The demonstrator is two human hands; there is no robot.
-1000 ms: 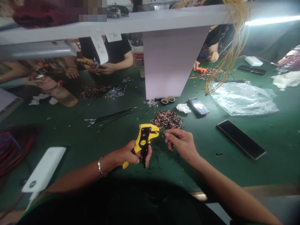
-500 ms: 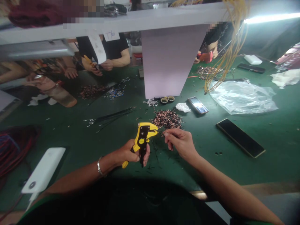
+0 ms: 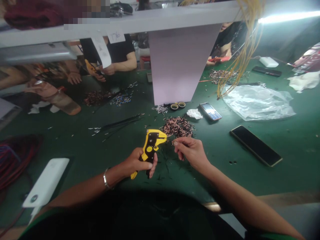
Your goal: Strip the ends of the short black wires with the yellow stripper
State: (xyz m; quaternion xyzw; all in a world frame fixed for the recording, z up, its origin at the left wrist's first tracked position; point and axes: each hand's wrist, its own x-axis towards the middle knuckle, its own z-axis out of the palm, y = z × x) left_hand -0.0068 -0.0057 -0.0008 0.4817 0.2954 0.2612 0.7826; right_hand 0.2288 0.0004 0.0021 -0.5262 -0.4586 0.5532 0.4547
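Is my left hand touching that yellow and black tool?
Touching. The head view shows the left hand wrapped around the handles of the yellow and black tool, with the thumb lying across them.

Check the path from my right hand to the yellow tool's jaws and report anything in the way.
Nothing visible stands between the right hand and the jaws of the yellow tool in the left hand. The heap of copper-coloured pieces seems to lie just beyond the gap, not across it.
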